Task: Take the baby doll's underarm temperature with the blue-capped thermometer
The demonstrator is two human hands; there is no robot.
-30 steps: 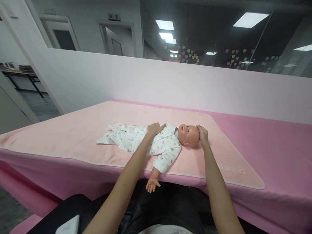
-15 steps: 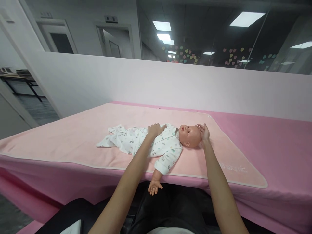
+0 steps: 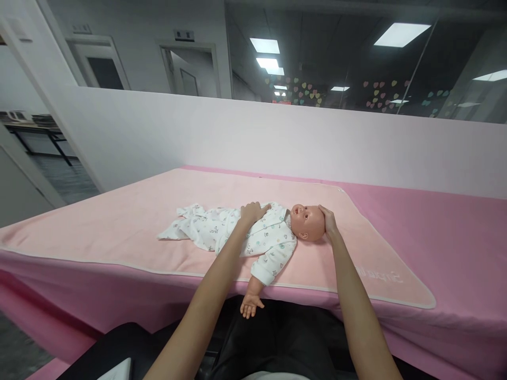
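A baby doll (image 3: 273, 235) in a white printed outfit lies on its back, its head to the right and its near arm hanging over the table's front edge. My left hand (image 3: 253, 212) is closed over the doll's torso, the fingers curling toward its far side. At the crown of the doll's bare head (image 3: 309, 222), my right hand (image 3: 328, 221) rests with open, gently curved fingers against it. The doll's far arm is not visible.
A peach mat (image 3: 134, 211) with pale edging lies beneath the doll on a pink cloth (image 3: 455, 248). A white low wall (image 3: 277, 137) with glass above stands behind the table. A black seat (image 3: 122, 343) is at the lower left.
My right hand's fingers, partly lifted and spread before, have come down and closed in against the doll's crown. My left hand and the doll stay in place.
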